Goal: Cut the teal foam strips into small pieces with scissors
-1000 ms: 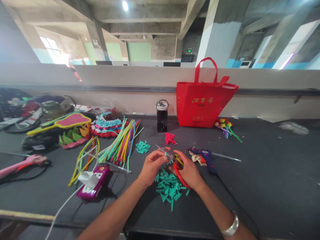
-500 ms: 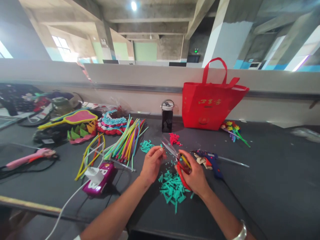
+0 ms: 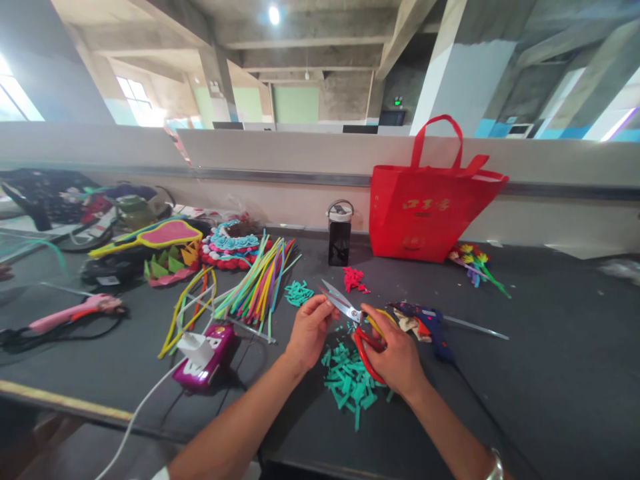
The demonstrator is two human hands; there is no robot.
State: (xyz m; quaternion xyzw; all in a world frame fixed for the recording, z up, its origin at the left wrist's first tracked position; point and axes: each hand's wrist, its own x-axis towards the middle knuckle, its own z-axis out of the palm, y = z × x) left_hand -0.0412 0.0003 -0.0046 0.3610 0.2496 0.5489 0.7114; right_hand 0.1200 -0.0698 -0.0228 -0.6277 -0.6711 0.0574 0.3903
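Note:
My right hand (image 3: 397,350) grips a pair of scissors (image 3: 354,315) with red and yellow handles. Their blades point up and left, slightly parted, close to the fingertips of my left hand (image 3: 311,330). Those fingers are pinched together; a tiny teal strip showed at their tips a moment ago and is now mostly hidden by fingers and blades. Below both hands lies a loose heap of teal strips (image 3: 350,381). Beyond my left hand sits a smaller pile of teal snippets (image 3: 299,293), and past the blades a pile of red snippets (image 3: 355,279).
A blue glue gun (image 3: 436,333) with its cord lies right of my right hand. A bottle (image 3: 340,240) and a red bag (image 3: 430,213) stand at the back. To the left are colourful pipe cleaners (image 3: 257,283), a purple power strip (image 3: 206,357) and a pink glue gun (image 3: 70,317).
The scissor blades have come closer to my left fingertips, covering the teal strip there. The whole view has shifted slightly, and part of another person's hand appears at the far left edge.

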